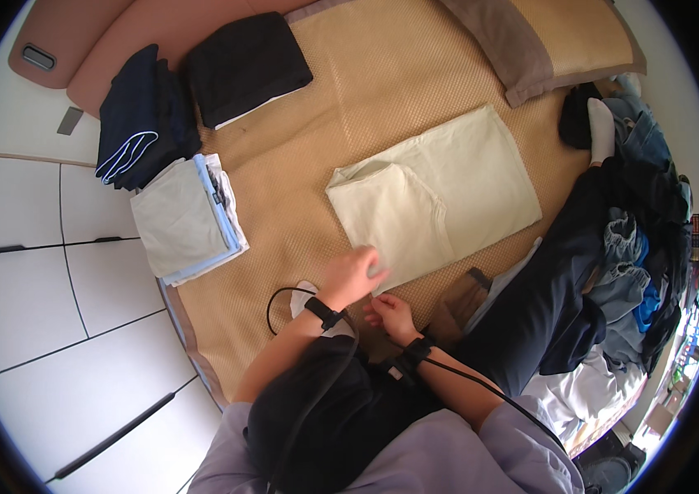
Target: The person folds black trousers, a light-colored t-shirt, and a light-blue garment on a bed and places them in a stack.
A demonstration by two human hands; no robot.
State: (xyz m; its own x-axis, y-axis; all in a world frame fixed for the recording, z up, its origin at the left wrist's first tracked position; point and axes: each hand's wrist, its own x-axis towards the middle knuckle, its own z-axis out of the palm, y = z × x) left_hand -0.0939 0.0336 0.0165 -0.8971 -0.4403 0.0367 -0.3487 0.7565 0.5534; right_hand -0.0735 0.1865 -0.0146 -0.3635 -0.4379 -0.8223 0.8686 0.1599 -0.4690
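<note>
A pair of cream trousers (481, 181), folded into a broad flat rectangle with a curved pocket seam showing, lies on the woven mat in front of me. My left hand (353, 277) is over its near left edge, fingers bent and slightly blurred, so their grip is unclear. Closer to me, my right hand (390, 318) has its fingers curled together right by the near corner of the trousers. Whether cloth is pinched in them is hidden. Both wrists wear black bands with cables.
The mat (283, 181) covers the bed. Left are folded stacks: light clothes (181, 218), navy clothes (139, 123) and a black garment (250, 66). A pillow (567, 37) lies at far right. My outstretched leg (547, 272) borders a heap of loose clothes (633, 247). White drawers (20, 305) stand left.
</note>
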